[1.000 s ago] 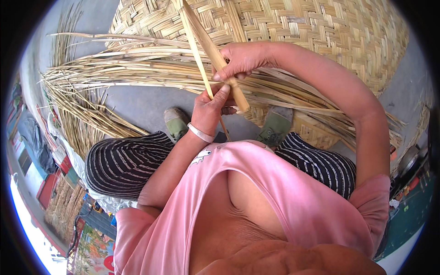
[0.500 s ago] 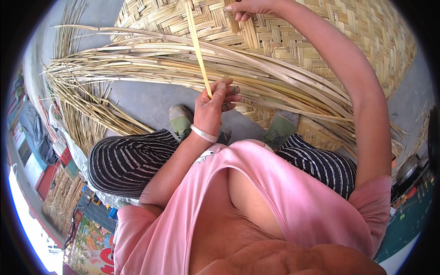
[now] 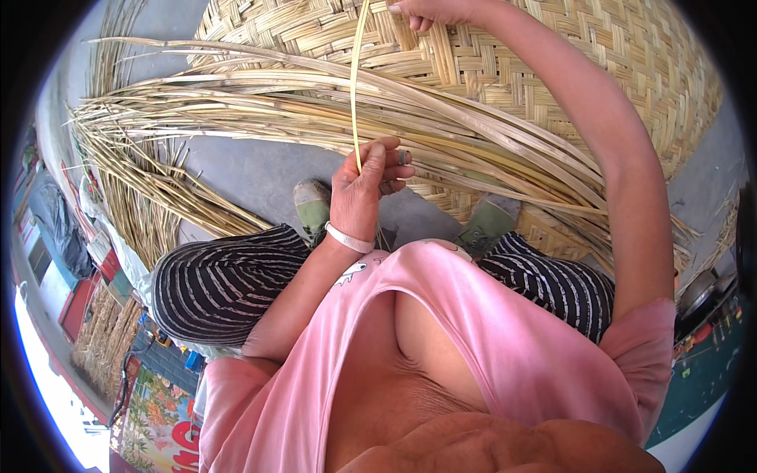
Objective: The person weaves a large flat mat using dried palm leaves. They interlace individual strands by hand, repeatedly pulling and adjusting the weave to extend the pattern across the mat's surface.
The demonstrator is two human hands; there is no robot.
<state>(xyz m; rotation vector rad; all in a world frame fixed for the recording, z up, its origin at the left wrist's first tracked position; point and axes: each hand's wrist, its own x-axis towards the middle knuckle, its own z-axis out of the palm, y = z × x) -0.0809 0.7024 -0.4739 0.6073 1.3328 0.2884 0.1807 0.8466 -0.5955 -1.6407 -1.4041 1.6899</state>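
A narrow pale-yellow reed strip (image 3: 355, 94) rises from my left hand (image 3: 367, 180) and runs out of the picture at the top. The left thumb and fingers are closed on its lower end, and a grey band circles one finger. My right hand (image 3: 432, 11) is stretched far forward over the woven mat (image 3: 505, 67), its fingers curled together. Whatever those fingers pinch, if anything, cannot be made out at the upper edge. Between my left hand and the mat lies a long bundle of split reeds (image 3: 276, 110), stretched across from left to right.
Green shoes (image 3: 315, 206) stand on the grey floor (image 3: 248, 169) below the reeds. More thin stalks (image 3: 154, 201) lie at the left, near my striped left knee (image 3: 225, 280). A metal pot (image 3: 698, 296) sits at the far right.
The strip has swung to the right at its upper end and now stands more upright, turned edge-on and slightly bowed. Both hands have stayed nearly in place.
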